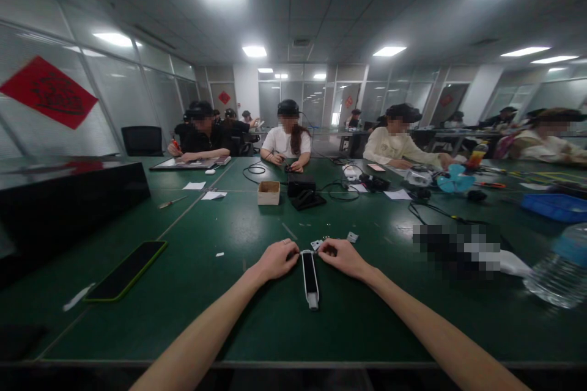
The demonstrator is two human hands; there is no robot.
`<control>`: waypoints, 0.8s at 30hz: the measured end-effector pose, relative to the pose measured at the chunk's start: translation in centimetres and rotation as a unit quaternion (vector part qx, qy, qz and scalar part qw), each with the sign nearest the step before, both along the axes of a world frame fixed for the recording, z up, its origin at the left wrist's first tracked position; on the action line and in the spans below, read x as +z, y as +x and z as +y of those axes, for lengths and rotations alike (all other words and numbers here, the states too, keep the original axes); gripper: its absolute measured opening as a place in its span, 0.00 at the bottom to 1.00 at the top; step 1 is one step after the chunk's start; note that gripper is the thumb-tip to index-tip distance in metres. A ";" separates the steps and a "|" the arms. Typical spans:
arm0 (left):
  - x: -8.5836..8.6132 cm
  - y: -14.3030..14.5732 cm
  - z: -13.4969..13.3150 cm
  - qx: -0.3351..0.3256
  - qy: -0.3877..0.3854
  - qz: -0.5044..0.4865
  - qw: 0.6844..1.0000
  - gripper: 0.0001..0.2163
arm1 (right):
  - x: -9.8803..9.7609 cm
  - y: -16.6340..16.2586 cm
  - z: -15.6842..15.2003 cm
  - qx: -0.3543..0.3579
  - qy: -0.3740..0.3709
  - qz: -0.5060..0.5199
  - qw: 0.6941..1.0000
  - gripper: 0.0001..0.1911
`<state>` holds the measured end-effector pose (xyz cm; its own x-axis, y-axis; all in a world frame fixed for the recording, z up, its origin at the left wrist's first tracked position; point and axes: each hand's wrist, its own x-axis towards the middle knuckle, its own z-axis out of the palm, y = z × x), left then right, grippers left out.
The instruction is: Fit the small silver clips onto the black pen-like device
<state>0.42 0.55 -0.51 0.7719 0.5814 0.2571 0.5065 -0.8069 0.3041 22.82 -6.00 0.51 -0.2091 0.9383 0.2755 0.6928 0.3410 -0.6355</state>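
Note:
A slim device (pixel 310 275) with a white rim and a long dark face lies on the green table in front of me. Its narrow pale end points toward me; its exact kind I cannot make out. At its far left corner, my left hand (pixel 279 259) is closed, fingertips pinched against the white rim. My right hand (pixel 345 258) is closed too, with curled fingers pinching at the far right corner. Just beyond the fingers lie small pale metal plates (pixel 316 245), and another small plate (pixel 353 237) sits behind my right hand.
On the left lie a phone (pixel 127 270) with a green-edged case and a screwdriver (pixel 172 202). A small open box (pixel 268 193) stands ahead. To the right are a water bottle (pixel 560 266), a blue tray (pixel 554 206) and cables. Several people sit across the table.

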 end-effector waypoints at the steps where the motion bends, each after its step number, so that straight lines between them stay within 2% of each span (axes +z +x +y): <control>1: 0.0 0.0 0.0 0.000 0.000 -0.001 1.000 0.07 | 0.1 0.0 0.0 0.001 0.002 0.001 1.000 0.07; 6: 0.1 0.0 -0.1 0.005 0.002 -0.001 1.000 0.07 | 0.1 -0.1 -0.1 0.015 0.013 0.002 1.000 0.05; 24: 0.2 0.0 -0.1 0.007 -0.003 0.004 1.000 0.07 | -0.8 0.0 0.3 0.014 0.030 -0.011 0.999 0.07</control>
<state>0.46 0.44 -0.35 0.7658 0.5938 0.2470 0.5204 -0.7978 0.3045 22.79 -5.68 -0.27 -0.2416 0.9139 0.3262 0.6953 0.3975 -0.5988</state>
